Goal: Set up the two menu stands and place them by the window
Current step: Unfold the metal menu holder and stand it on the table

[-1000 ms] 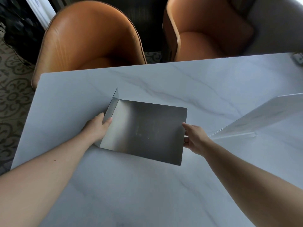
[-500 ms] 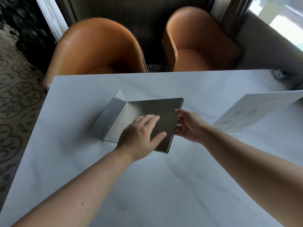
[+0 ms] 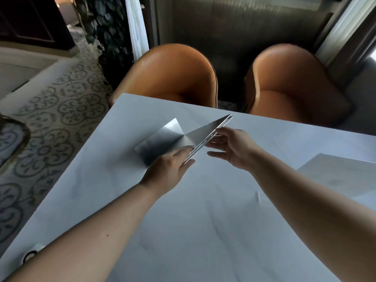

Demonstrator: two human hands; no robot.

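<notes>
Your left hand (image 3: 171, 167) pinches the brushed-metal folding menu stand (image 3: 162, 139) on the white marble counter (image 3: 183, 220); your right hand (image 3: 234, 147), open, touches its raised edge. Tilt it upright slowly.

Menu stand (image 3: 162, 139) on table (image 3: 203, 220), chairs (image 3: 173, 78) behind, second stand (image 3: 341, 176) at right.

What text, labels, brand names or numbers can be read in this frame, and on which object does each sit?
None legible.
Metal menu stand: bare brushed metal, no print visible.
White menu stand: faint grey smudges, too blurred to read.
Round object at the table's near-left corner: blurred, no readable mark.
</notes>
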